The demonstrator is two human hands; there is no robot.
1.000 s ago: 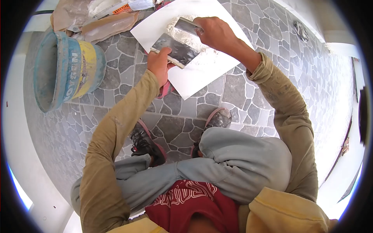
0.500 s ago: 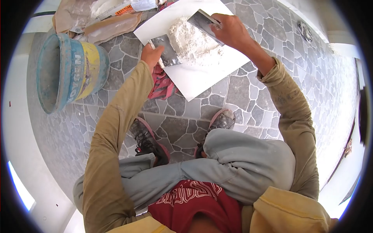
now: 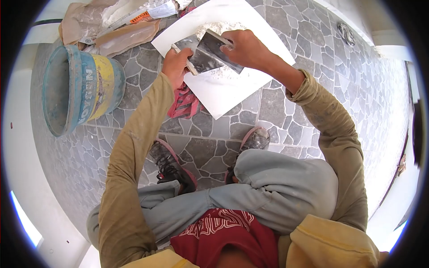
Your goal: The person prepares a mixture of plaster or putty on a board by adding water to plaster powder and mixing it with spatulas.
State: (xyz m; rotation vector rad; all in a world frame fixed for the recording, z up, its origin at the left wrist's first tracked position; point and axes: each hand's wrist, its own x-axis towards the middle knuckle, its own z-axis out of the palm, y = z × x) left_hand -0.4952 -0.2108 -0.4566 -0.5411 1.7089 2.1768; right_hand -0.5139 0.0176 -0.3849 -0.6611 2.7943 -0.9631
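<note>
My left hand [image 3: 175,67] is closed on the edge strip of a wide flat scraper [image 3: 197,60] with a dark metal blade. My right hand [image 3: 248,49] grips a second wide scraper [image 3: 212,46] by its back edge. The right blade overlaps the left one in this view, both above a white board [image 3: 219,98] on the floor. White powder [image 3: 219,27] lies heaped on the board, partly hidden behind the blades and my right hand.
A blue and yellow bucket [image 3: 103,85] lies on its side at the left. Behind it are torn paper bags [image 3: 127,41]. A red and dark striped cloth [image 3: 184,102] shows from under the board's left edge. Stone-patterned tiles [image 3: 203,149] cover the floor. A coiled item [image 3: 346,34] lies far right.
My right hand has moved left and down with its scraper, bringing that blade over the left one. My left hand has shifted slightly, and its scraper is now angled toward the right one.
</note>
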